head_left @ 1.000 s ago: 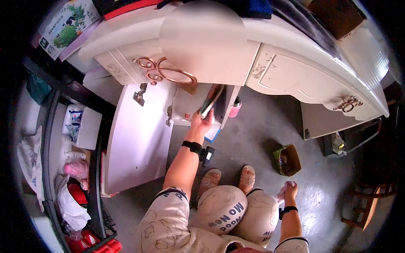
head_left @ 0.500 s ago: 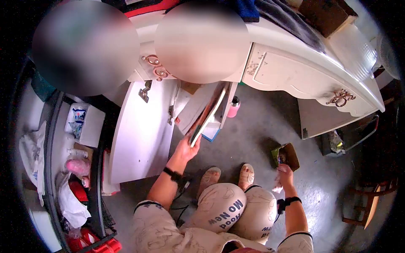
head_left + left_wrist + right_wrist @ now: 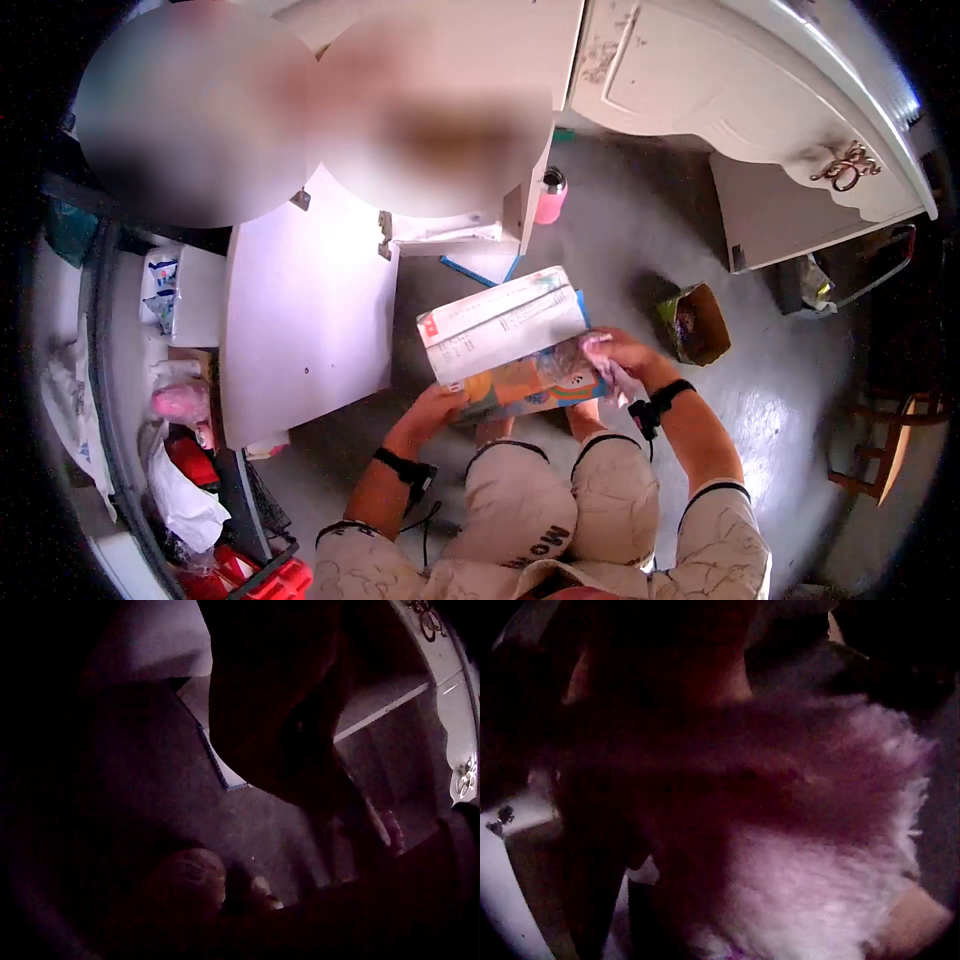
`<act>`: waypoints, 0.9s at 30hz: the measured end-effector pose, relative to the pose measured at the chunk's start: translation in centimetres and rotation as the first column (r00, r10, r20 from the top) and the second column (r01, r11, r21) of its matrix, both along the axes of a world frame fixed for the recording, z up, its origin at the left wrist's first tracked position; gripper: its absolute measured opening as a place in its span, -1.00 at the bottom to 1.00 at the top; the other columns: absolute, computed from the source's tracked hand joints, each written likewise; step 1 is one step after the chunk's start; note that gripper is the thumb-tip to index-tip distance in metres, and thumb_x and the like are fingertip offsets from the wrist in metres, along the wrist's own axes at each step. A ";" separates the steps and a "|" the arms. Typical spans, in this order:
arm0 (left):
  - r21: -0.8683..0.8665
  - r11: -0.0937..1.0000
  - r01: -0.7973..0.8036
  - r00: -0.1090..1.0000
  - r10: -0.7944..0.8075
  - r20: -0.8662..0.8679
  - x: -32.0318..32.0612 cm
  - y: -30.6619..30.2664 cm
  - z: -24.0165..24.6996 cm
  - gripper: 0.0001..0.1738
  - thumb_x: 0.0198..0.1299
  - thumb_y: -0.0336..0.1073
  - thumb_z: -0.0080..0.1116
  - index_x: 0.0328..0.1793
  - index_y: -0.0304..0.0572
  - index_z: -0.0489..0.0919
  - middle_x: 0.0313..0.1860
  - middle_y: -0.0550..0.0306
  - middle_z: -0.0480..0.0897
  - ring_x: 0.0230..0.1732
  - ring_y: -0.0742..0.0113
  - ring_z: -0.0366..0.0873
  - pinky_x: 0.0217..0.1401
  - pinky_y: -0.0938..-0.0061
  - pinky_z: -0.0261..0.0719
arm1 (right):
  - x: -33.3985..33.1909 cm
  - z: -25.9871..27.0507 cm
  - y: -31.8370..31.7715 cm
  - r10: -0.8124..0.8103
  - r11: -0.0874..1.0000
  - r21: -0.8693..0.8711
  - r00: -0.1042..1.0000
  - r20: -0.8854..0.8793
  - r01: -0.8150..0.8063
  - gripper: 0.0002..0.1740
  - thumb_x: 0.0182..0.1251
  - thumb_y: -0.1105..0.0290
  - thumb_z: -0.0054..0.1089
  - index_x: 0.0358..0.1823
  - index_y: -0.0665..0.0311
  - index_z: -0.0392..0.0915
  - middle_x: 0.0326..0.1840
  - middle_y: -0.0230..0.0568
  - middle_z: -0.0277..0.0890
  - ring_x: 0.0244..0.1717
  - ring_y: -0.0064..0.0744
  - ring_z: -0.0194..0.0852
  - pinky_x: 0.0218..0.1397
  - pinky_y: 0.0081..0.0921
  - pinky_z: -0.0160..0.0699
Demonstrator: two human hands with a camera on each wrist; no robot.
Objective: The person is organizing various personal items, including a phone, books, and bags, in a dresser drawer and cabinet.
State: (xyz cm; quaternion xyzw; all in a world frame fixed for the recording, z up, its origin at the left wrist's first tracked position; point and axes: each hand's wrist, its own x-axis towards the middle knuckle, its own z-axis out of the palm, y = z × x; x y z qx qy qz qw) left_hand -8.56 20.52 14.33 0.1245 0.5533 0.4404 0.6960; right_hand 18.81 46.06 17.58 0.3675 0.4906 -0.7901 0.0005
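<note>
The left hand (image 3: 435,405) grips the near left corner of a flat, multicoloured printed item (image 3: 520,385), held above the grey floor (image 3: 600,240) before the knees. A flat, white printed panel (image 3: 500,318) lies along its far side; whether the two are joined cannot be told. The right hand (image 3: 625,355) clutches a fluffy pink-and-white cloth (image 3: 618,382) against the item's right end. An open green carton (image 3: 697,325) stands to the right, well apart.

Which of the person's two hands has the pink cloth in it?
The right hand. It grips the fluffy pink cloth, while the left hand holds the left end of the colourful printed item, with no cloth in sight there.
</note>
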 end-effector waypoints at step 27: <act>0.337 0.939 0.064 0.867 0.115 -0.484 1.7 8.5 -0.9 -0.96 0.03 -0.50 0.04 -0.39 -0.21 0.44 -0.29 0.23 0.38 -0.27 0.47 0.40 -0.18 0.59 0.38 | 4.9 -4.5 -2.6 -0.287 0.935 0.248 0.951 0.115 0.252 -0.77 0.01 0.54 0.08 -0.22 0.33 0.46 -0.40 -0.31 0.53 -0.43 -0.54 0.45 -0.43 -0.57 0.48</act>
